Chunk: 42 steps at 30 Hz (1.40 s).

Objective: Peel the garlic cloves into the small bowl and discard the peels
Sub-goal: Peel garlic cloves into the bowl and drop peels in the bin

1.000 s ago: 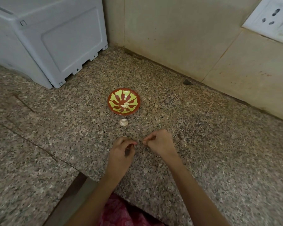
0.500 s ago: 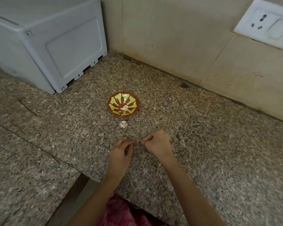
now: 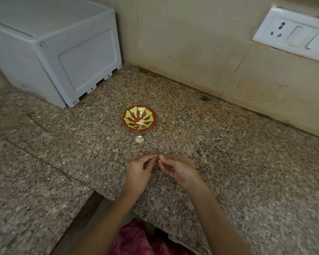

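Your left hand (image 3: 138, 173) and right hand (image 3: 180, 170) pinch a presumed clove, hidden by touching fingertips (image 3: 155, 157); beyond them one pale piece (image 3: 141, 123) lies in the small bowl (image 3: 129, 112), a scrap (image 3: 139, 139) beside it.

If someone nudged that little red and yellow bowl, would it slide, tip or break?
The small bowl looks shallow and wide, so it would probably slide rather than tip. It seems light, holding only one pale piece. The speckled stone counter looks smooth, so it may skid easily.
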### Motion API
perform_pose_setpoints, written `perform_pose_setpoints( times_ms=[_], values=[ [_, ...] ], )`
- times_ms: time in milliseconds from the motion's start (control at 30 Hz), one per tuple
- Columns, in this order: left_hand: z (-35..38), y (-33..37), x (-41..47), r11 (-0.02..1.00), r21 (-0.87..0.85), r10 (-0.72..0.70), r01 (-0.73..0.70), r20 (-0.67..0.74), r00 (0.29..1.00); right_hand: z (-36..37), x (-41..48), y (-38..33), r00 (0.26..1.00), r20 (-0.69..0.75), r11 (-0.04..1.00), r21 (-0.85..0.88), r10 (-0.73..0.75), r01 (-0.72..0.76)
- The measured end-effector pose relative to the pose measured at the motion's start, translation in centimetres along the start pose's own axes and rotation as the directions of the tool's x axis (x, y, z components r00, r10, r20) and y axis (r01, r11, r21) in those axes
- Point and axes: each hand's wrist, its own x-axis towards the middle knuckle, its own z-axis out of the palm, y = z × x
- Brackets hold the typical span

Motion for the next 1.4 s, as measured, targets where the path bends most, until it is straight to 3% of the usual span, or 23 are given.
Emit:
perform_pose_setpoints(
  times_ms=[233, 367, 633, 1033, 1133, 1400],
  values=[
    [-0.3, -0.4, -0.1, 0.969, 0.163, 0.172, -0.185, 0.087, 0.981, 0.5, -0.1, 0.6, 0.999, -0.029, 0.996, 0.085, 0.019, -0.016],
    [-0.4, -0.8, -0.1, 0.962, 0.190, 0.174, -0.196, 0.128, 0.976, 0.8, 0.0, 1.1, 0.998, -0.059, 0.999, 0.044, -0.028, 0.031],
    [-0.4, -0.4, 0.4, 0.984, 0.119, 0.123, -0.132, 0.084, 0.989, 1.0, 0.3, 1.0, 0.987, -0.141, 0.997, -0.021, -0.075, 0.072],
    [0.1, 0.1, 0.9, 0.985, 0.134, 0.102, -0.110, 0.065, 0.993, 0.9, 0.8, 1.0, 0.961, -0.120, 0.959, -0.171, -0.250, 0.228],
    [0.1, 0.1, 0.9, 0.987, 0.139, 0.071, -0.076, 0.039, 0.997, 0.8, 0.7, 1.0, 0.960, -0.069, 0.950, -0.181, -0.271, 0.255],
    [0.4, 0.6, 1.2, 0.990, 0.130, 0.047, -0.044, -0.018, 0.999, 0.9, 1.0, 1.6, 0.930, -0.105, 0.932, -0.130, -0.352, 0.338]
  ],
)
